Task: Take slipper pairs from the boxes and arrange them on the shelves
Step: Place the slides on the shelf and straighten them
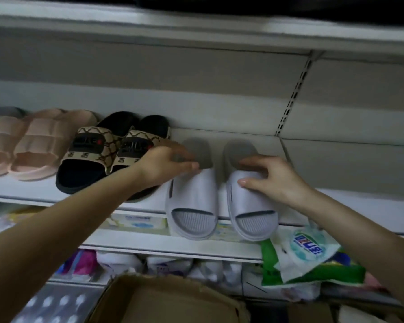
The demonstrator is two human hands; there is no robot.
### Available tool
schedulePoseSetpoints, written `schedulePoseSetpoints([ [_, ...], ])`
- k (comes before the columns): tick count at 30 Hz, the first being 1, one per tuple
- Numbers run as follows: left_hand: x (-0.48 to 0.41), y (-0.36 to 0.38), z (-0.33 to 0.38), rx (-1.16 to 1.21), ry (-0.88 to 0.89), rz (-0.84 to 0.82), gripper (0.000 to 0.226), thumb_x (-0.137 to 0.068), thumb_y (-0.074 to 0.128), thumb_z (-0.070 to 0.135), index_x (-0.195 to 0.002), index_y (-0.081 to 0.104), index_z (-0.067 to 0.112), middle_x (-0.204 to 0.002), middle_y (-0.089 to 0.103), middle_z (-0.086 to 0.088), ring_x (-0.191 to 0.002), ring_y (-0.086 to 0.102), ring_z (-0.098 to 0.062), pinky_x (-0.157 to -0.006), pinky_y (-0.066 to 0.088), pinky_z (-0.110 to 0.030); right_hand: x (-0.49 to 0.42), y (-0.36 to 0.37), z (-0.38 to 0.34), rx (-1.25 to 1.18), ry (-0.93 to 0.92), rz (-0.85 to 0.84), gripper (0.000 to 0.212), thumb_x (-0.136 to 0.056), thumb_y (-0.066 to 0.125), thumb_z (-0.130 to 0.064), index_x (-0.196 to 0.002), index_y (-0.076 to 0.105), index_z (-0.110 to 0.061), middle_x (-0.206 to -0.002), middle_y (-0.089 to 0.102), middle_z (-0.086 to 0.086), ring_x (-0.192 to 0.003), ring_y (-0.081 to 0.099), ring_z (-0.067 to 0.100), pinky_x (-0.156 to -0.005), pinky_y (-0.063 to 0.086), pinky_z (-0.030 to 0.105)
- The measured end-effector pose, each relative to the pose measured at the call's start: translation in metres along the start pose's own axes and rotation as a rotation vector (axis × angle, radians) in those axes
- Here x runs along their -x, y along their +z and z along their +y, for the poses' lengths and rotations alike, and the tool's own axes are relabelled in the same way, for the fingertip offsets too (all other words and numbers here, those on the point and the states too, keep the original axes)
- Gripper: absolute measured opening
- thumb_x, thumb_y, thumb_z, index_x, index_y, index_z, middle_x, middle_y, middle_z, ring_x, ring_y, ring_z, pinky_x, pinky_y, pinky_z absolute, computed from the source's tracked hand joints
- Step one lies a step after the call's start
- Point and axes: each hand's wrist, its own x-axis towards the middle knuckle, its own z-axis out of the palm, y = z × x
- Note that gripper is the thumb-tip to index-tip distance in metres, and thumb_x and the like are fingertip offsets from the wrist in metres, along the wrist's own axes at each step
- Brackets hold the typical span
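Two pale grey slippers lie side by side on the white shelf (359, 210), toes hanging over its front edge. My left hand (166, 166) grips the strap of the left grey slipper (193, 206) from its left side. My right hand (273, 178) holds the strap of the right grey slipper (250, 206), thumb on top and fingers behind the strap. To their left stand a black pair with a brown patterned strap (96, 155) and a pink pair (26, 145).
An open cardboard box (163, 301) sits below my arms. Lower shelves hold packets, and a green-and-white packet (308, 255) sticks out at the right. The shelf is bare to the right of the grey pair. A slotted upright (292, 94) runs up the back wall.
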Motion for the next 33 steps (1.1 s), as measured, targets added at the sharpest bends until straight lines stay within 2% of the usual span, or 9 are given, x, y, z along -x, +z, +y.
schedulePoseSetpoints([
  [3, 0.01, 0.007, -0.002, 0.105, 0.003, -0.069, 0.046, -0.078, 0.073, 0.038, -0.12, 0.064, 0.02, -0.113, 0.06, 0.014, -0.107, 0.053, -0.001, -0.077, 0.037, 0.0, 0.016, -0.013, 0.01, 0.018, -0.079, -0.065, 0.066, -0.068, 0.081, -0.04, -0.128, 0.055, -0.03, -0.133, 0.049, -0.013, -0.121, 0.042, -0.005, -0.097, 0.028, 0.001],
  [6, 0.016, 0.02, -0.005, 0.054, 0.077, -0.102, 0.075, -0.065, 0.075, 0.063, -0.126, 0.061, 0.022, -0.119, 0.06, 0.013, -0.105, 0.053, 0.005, -0.077, 0.034, 0.005, 0.029, -0.015, 0.028, 0.084, -0.076, -0.113, 0.082, -0.053, 0.063, -0.082, -0.125, 0.038, -0.055, -0.142, 0.034, -0.02, -0.134, 0.028, -0.003, -0.11, 0.025, 0.017],
  [9, 0.021, 0.027, -0.011, -0.023, 0.17, -0.069, 0.084, -0.055, 0.059, 0.074, -0.129, 0.055, 0.033, -0.117, 0.051, 0.016, -0.106, 0.044, 0.009, -0.084, 0.027, 0.007, 0.032, -0.007, 0.038, 0.062, -0.1, -0.081, 0.092, -0.048, 0.055, -0.09, -0.13, 0.032, -0.056, -0.143, 0.025, -0.031, -0.138, 0.023, -0.008, -0.112, 0.027, 0.021],
  [15, 0.023, 0.021, -0.013, -0.205, 0.207, -0.226, 0.09, -0.07, 0.073, 0.057, -0.144, 0.022, 0.048, -0.145, 0.031, 0.012, -0.132, 0.027, -0.004, -0.102, 0.02, -0.009, 0.026, -0.001, 0.043, 0.076, -0.106, -0.094, 0.092, -0.049, 0.06, -0.087, -0.133, 0.028, -0.065, -0.153, 0.019, -0.025, -0.141, 0.014, -0.009, -0.114, 0.023, 0.019],
  [19, 0.023, 0.018, -0.017, -0.247, 0.25, -0.249, 0.089, -0.069, 0.073, 0.057, -0.129, 0.007, 0.06, -0.15, 0.028, 0.013, -0.135, 0.025, -0.005, -0.104, 0.02, -0.011, 0.024, -0.002, 0.044, 0.121, -0.11, -0.133, 0.09, -0.06, 0.068, -0.073, -0.137, 0.021, -0.065, -0.154, 0.012, -0.027, -0.142, 0.011, -0.008, -0.111, 0.018, 0.009],
  [21, 0.022, 0.017, -0.018, -0.27, 0.247, -0.26, 0.09, -0.069, 0.073, 0.057, -0.129, 0.005, 0.059, -0.152, 0.026, 0.011, -0.137, 0.025, -0.008, -0.108, 0.021, -0.016, 0.019, 0.0, 0.043, 0.111, -0.104, -0.108, 0.091, -0.06, 0.071, -0.064, -0.138, 0.024, -0.057, -0.155, 0.015, -0.019, -0.143, 0.012, -0.004, -0.113, 0.017, 0.012],
  [25, 0.019, 0.016, -0.017, -0.324, 0.268, -0.275, 0.096, -0.07, 0.071, 0.06, -0.144, 0.01, 0.052, -0.153, 0.025, 0.012, -0.138, 0.026, -0.011, -0.113, 0.026, -0.026, 0.0, 0.005, 0.04, 0.12, -0.12, -0.078, 0.084, -0.062, 0.07, -0.07, -0.132, 0.024, -0.057, -0.156, 0.019, -0.012, -0.143, 0.015, -0.002, -0.111, 0.013, 0.007],
  [30, 0.005, 0.012, -0.026, -0.44, 0.291, -0.232, 0.093, -0.068, 0.05, 0.079, -0.147, 0.01, 0.051, -0.151, 0.028, 0.012, -0.137, 0.031, -0.017, -0.109, 0.035, -0.039, -0.021, 0.008, 0.036, 0.057, -0.054, -0.043, 0.089, -0.06, 0.075, -0.044, -0.133, 0.024, -0.051, -0.158, 0.018, -0.007, -0.139, 0.018, 0.0, -0.114, 0.02, 0.019],
  [33, 0.001, 0.008, -0.031, -0.419, 0.297, -0.232, 0.09, -0.071, 0.057, 0.071, -0.147, 0.013, 0.052, -0.154, 0.025, 0.013, -0.14, 0.027, -0.015, -0.112, 0.033, -0.038, -0.031, 0.01, 0.034, 0.021, -0.028, -0.059, 0.09, -0.068, 0.082, -0.025, -0.139, 0.03, -0.043, -0.157, 0.015, -0.01, -0.135, 0.014, -0.006, -0.113, 0.02, 0.017],
])
